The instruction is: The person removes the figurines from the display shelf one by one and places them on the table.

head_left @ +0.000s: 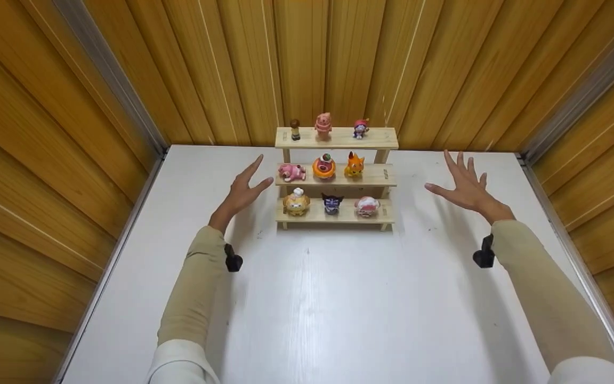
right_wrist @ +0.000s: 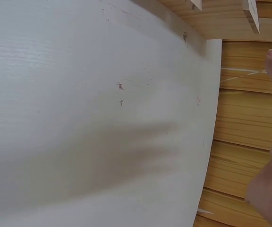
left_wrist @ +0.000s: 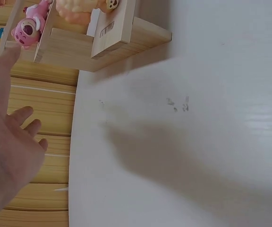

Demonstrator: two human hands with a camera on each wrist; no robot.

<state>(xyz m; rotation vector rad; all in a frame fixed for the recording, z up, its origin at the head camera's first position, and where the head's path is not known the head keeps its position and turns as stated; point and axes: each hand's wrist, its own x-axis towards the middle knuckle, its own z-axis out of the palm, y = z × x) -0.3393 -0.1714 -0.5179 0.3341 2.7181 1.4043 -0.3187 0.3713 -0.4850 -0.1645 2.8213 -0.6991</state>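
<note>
A three-tier wooden stand [head_left: 339, 217] holds small figurines, three to a tier. On top are a brown-haired figure [head_left: 295, 129], a pink bear-like figure [head_left: 323, 126] and a purple-and-white one [head_left: 360, 128]. The middle tier bears a lying pink bear [head_left: 292, 172], an orange round figure [head_left: 324, 167] and an orange fox-like one [head_left: 354, 165]. Below sit a yellow figure in a white hat [head_left: 297, 202], a dark eared one [head_left: 332, 204] and a pink-and-white round one [head_left: 366, 206]. My left hand [head_left: 242, 189] hovers left of the stand, fingers extended, holding nothing. Spread-fingered and bare, my right hand [head_left: 467, 186] is farther off to its right.
The stand is at the back of a white table [head_left: 307, 298]. Yellow wood-grain panels [head_left: 301, 64] rise behind it and on both sides, with metal strips [head_left: 110, 69] along their corners. Each wrist carries a small black device [head_left: 233, 258].
</note>
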